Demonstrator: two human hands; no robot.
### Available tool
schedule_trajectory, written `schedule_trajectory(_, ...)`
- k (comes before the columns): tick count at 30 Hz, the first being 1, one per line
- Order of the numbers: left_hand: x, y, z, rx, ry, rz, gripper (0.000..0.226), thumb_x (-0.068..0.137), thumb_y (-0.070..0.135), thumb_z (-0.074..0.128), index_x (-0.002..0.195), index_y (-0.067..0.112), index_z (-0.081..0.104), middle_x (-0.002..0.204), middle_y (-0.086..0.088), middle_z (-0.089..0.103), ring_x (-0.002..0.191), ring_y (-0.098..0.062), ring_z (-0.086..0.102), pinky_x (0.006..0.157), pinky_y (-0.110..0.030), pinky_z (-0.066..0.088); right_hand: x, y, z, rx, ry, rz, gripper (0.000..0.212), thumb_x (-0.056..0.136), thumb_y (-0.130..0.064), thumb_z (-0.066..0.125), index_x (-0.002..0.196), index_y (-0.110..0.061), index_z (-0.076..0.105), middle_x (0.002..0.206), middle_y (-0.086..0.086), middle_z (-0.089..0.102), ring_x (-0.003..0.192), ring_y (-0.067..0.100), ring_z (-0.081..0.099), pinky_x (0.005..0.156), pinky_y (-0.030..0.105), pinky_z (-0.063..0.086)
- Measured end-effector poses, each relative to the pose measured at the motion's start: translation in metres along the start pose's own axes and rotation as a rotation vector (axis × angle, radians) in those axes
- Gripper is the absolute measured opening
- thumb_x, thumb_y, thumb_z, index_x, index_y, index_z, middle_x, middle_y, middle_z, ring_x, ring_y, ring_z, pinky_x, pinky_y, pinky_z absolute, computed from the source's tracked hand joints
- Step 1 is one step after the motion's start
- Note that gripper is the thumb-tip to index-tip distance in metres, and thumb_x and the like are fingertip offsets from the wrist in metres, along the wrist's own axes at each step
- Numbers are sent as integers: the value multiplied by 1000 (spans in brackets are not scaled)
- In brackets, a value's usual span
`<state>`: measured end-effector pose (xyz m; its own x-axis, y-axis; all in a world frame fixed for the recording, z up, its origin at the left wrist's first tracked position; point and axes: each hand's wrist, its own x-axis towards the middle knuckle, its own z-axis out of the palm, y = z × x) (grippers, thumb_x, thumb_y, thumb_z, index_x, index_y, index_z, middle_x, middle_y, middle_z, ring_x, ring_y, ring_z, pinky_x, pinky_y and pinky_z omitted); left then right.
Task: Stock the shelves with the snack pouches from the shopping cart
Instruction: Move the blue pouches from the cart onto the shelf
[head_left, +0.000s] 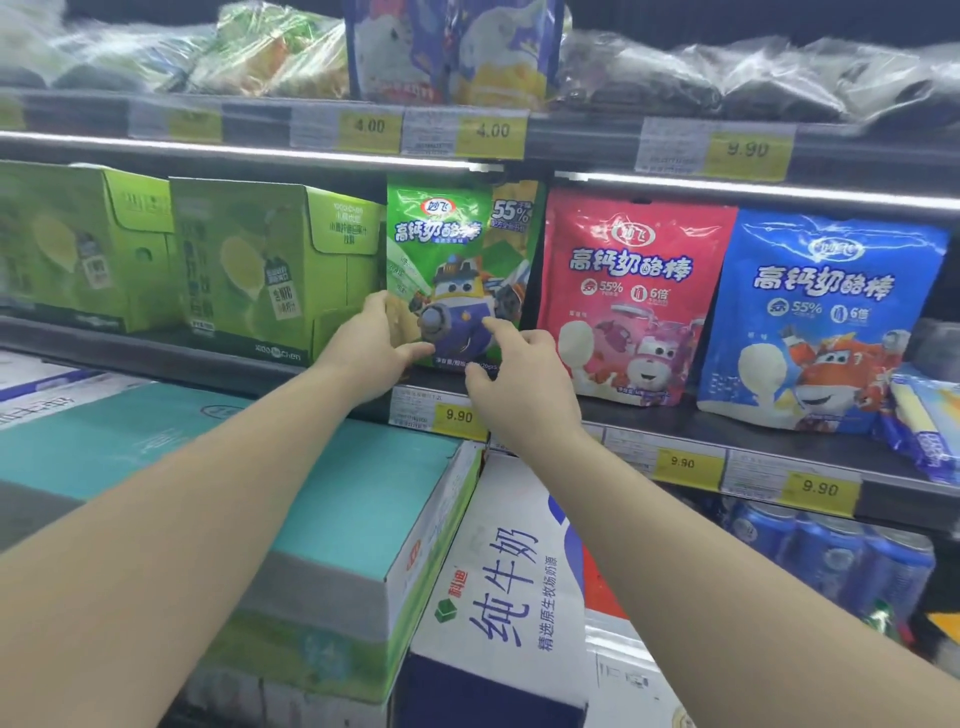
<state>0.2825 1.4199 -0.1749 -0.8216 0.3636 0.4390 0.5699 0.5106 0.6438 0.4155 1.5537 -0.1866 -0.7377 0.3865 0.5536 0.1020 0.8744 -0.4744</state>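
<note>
At the centre of the frame, a green snack pouch (457, 270) is stood upright on the middle shelf (753, 415), its lower edge resting at the shelf's front lip. The left hand (371, 351) is laid against the pouch's lower left corner, fingers curved along the side edge and thumb stretched across the front — a loose hold rather than a firm clamp. The right hand (514, 384) is held just in front of the pouch's lower right, its fingers bent and parted, the forefinger touching the printed cartoon figure; nothing is pinched by it. Just right of the green pouch, a red pouch (631, 296) is stood upright, and beside that a blue pouch (826, 322), the two overlapping slightly. To the left of centre, green cartons (270, 260) are set on the same shelf, near the green pouch. Yellow price tags (460, 415) marked 9.90 are fixed along the shelf edge below the pouches. In the lower part of the frame, a teal-topped case (291, 493) and a white milk case (504, 587) are stacked side by side — both forearms are stretched over them.
</note>
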Motion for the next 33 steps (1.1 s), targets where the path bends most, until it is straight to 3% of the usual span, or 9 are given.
schedule_trajectory(4,0,-1,1,-8,10,11,86,86,40,77,151,13,28,136,-10,60,122,-32,58,103,-43,46,-4,-3,-2,12,21,6,55,98,-32,56,150,-29,42,140,10,45,102,31,63,87,39,52)
schedule_trajectory(15,1,-3,1,-24,-2,-11,85,81,45,81,142,13,31,126,-7,64,112,-29,63,101,-48,49,-7,-3,0,17,93,27,30,94,-29,57,122,-17,59,105,8,53,86,31,58,70,36,46)
schedule_trajectory(20,-1,-1,-1,-16,-11,-37,89,80,46,81,145,13,30,130,-6,61,114,-28,61,102,-48,49,-12,-4,3,0,190,-26,25,94,-26,58,115,-13,57,110,9,50,79,31,59,68,38,49)
schedule_trajectory(24,-10,9,0,-9,35,-77,87,81,42,81,146,10,32,134,-9,59,117,-30,60,102,-49,48,-14,1,1,48,167,-81,26,96,-24,58,118,-12,58,114,8,52,82,30,62,74,42,53)
schedule_trajectory(28,-40,43,3,84,76,-106,78,94,35,68,151,5,24,146,-20,39,125,-37,51,103,-47,41,-27,1,-19,222,92,-113,31,97,-22,61,127,-16,60,115,3,54,83,20,61,79,32,50)
schedule_trajectory(30,-57,62,2,164,83,-62,82,94,37,67,154,7,19,149,-20,30,127,-37,48,104,-45,40,-40,8,-39,251,90,-120,34,97,-26,62,130,-20,58,115,-1,53,84,15,62,79,30,49)
schedule_trajectory(33,-82,93,4,279,108,146,77,88,41,74,149,13,36,141,-17,38,125,-39,47,105,-50,42,-67,36,-77,19,142,-160,42,94,-31,63,136,-26,56,123,-3,56,107,19,57,85,38,50)
